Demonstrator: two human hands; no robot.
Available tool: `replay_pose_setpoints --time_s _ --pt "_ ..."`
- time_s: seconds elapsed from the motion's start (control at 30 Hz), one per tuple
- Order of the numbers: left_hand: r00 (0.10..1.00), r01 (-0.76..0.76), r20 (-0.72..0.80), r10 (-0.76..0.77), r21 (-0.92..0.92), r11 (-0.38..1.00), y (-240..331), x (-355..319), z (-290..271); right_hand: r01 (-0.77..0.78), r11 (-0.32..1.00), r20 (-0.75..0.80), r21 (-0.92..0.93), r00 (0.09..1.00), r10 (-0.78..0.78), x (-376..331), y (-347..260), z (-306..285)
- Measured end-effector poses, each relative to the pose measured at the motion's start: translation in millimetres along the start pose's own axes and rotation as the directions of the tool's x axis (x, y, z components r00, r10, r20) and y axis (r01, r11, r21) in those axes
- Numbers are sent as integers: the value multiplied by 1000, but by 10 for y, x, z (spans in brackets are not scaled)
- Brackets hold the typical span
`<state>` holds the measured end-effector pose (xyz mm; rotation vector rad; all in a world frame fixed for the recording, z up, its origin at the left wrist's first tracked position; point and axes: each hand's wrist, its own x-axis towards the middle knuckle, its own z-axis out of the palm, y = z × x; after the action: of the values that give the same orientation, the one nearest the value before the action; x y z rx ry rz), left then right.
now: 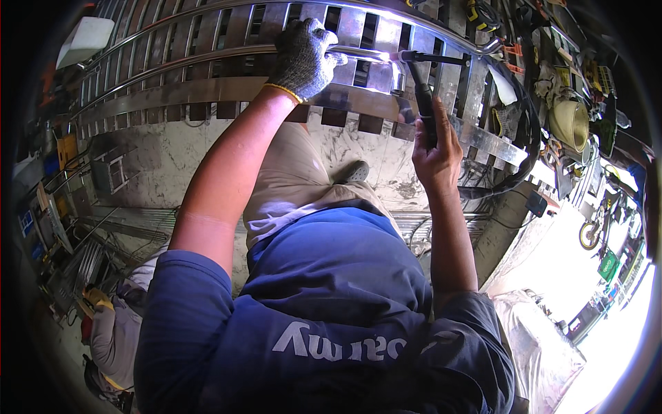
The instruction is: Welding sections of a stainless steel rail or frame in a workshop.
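Note:
A grey knit glove with a yellow cuff covers my left hand (pixel 304 61), whose fingers close round a shiny metal tube (pixel 207 54) lying across the slatted metal bench (pixel 255 90). Bare, my right hand (pixel 439 153) grips the black handle of a TIG welding torch (pixel 423 93). The torch head is at the tube's right end, where a bright violet-white glow shows. A short bent metal piece (pixel 398 81) hangs down beside that end. Farther back, a longer tube (pixel 186 15) runs across the bench and bends at its right end.
A thick black cable (pixel 532 131) curves down the bench's right side. Orange-handled clamps (pixel 513 50), a tape measure (pixel 482 14) and a cream-coloured container (pixel 569 124) crowd the right. A white box (pixel 86 41) stands far left. Metal bars (pixel 131 216) lie on the floor.

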<state>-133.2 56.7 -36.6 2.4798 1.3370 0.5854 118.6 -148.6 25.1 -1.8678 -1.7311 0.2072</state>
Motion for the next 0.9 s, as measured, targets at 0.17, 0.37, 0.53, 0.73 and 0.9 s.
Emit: replay_pose_setpoints --time_s 0.17,0.37,0.53,0.73,0.9 --pt "999 -28 -36 30 53 998 -30 -14 44 -65 997 12 35 998 65 -8 -15 5" --pt "1000 -28 -3 28 59 998 -10 2 14 -55 997 2 47 999 55 -4 -25 3" --pt "988 -70 -135 72 17 997 68 5 -38 -36 999 9 24 999 35 -3 -5 7" --pt "988 -68 -136 72 32 997 46 4 -22 -66 996 -1 55 998 66 -2 -24 12" --pt "988 -67 -134 72 40 997 33 -7 -10 -55 998 -2 34 998 56 4 -35 -1"
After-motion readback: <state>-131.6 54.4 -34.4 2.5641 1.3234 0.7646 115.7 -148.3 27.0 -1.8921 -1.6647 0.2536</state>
